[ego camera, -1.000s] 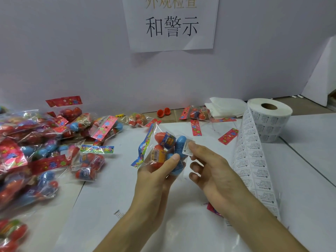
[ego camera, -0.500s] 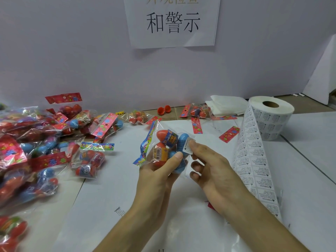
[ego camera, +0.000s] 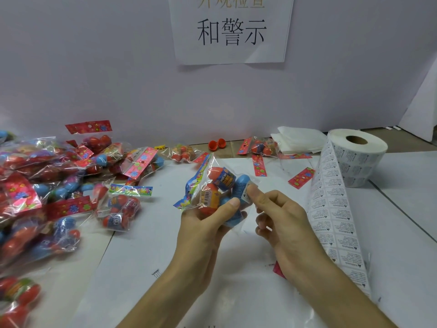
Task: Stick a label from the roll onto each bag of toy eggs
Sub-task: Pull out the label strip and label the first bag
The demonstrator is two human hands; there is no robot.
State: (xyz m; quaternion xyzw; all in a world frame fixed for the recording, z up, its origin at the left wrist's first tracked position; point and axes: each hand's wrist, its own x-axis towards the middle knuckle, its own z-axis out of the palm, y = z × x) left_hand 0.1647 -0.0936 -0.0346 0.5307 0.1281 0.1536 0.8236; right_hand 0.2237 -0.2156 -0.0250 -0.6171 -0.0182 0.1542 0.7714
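The bag of toy eggs [ego camera: 217, 192] is gripped in the left hand [ego camera: 208, 223] above the worktop [ego camera: 146, 256]; the right hand [ego camera: 283, 221] pinches a label [ego camera: 246, 195] onto it, so this one looks nearly done, while the pile of bags [ego camera: 47, 185] probably still needs labels from the roll [ego camera: 359, 159]

The left forearm [ego camera: 165, 294] and right forearm [ego camera: 331, 287] are extended forward from the lower edge and converge toward the centre. The left hand [ego camera: 205, 223] is raised, its fingers curled round a bag [ego camera: 222, 178] and its thumb laid across the front. The right hand [ego camera: 283, 223] is held just beside it, with 1 digit pressed on a label [ego camera: 246, 195] and the remaining fingers curled beneath.
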